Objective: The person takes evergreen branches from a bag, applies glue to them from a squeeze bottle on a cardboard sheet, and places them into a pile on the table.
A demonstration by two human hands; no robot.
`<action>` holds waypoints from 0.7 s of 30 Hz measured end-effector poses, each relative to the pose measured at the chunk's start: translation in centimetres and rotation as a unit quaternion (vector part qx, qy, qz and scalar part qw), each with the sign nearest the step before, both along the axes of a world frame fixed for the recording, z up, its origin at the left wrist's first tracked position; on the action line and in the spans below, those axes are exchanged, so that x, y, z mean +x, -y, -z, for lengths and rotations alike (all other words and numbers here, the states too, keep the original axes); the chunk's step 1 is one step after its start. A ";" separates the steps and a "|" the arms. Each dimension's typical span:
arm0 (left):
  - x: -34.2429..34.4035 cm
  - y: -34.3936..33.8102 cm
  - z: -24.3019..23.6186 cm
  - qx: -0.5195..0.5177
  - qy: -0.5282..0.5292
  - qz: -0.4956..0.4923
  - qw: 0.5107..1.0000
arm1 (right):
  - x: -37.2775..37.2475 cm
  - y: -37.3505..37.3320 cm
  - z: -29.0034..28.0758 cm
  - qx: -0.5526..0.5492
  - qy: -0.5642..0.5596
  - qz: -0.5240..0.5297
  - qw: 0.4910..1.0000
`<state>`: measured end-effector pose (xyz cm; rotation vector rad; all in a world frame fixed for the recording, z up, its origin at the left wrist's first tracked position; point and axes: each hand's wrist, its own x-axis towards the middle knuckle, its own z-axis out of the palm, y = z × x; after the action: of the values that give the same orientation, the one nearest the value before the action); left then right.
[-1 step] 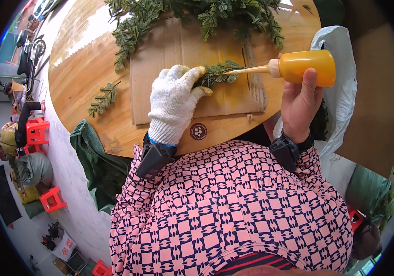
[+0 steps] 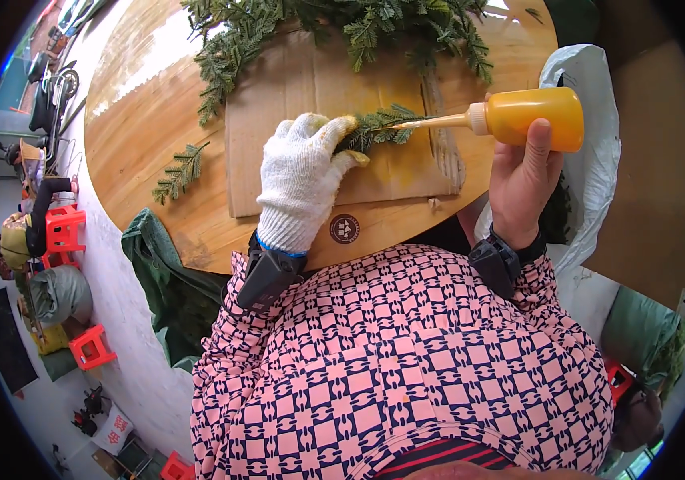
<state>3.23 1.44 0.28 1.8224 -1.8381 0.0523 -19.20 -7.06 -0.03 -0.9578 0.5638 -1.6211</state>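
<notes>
My left hand (image 2: 302,172), in a white knit glove with yellow-stained fingertips, pinches a green artificial fir sprig (image 2: 390,120) over a cardboard sheet (image 2: 262,96). My bare right hand (image 2: 522,180) grips a yellow squeeze bottle (image 2: 542,108) tilted sideways, its long nozzle tip touching or just over the sprig's needles. The cardboard, stained yellow, lies on a glossy wooden tabletop (image 2: 130,144). A loose sprig (image 2: 178,172) lies left of the cardboard, and a pile of green branches (image 2: 366,24) covers the table's far part.
A white sack (image 2: 598,160) stands at the table's right edge, green fabric (image 2: 154,296) hangs at the lower left. Farther left are two people (image 2: 14,240) bent beside red plastic stools (image 2: 62,228), rolled material (image 2: 62,296) and a parked two-wheeler (image 2: 54,96). A brown surface (image 2: 646,200) is at the right.
</notes>
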 end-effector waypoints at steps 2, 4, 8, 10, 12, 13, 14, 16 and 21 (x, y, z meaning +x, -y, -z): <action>0.1 0.1 0.3 -0.017 0.005 0.000 1.000 | -0.4 0.1 0.1 -0.007 -0.011 0.016 1.000; 0.1 0.1 0.3 -0.015 0.004 0.000 1.000 | -0.7 0.3 0.4 -0.008 -0.005 0.020 1.000; -0.2 0.0 -0.3 -0.006 -0.015 -0.003 1.000 | -1.5 0.4 0.8 0.003 0.022 0.027 0.999; -0.5 -0.1 -0.9 0.005 -0.044 -0.008 0.999 | -1.9 0.4 0.9 0.031 0.052 0.029 0.998; -0.5 -0.2 -1.2 -0.021 -0.040 -0.013 0.999 | -2.2 0.4 0.9 0.042 0.065 0.033 0.996; -0.4 -0.4 -1.4 -0.048 -0.038 -0.019 0.998 | -2.3 0.4 0.9 0.053 0.076 0.035 0.995; -0.4 -0.6 -1.6 -0.075 -0.036 -0.026 0.996 | -2.5 0.4 1.0 0.064 0.088 0.037 0.993; -0.3 -1.0 -2.2 -0.096 -0.017 -0.005 0.995 | -2.9 0.5 1.1 0.069 0.090 0.035 0.993; -1.8 -0.2 -3.0 -0.141 0.047 0.075 0.986 | -3.7 0.9 1.8 0.079 0.088 0.026 0.993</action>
<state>1.47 1.63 3.29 1.5057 -1.9174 0.3308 -22.90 -7.92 -1.79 -0.6812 0.5887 -1.6613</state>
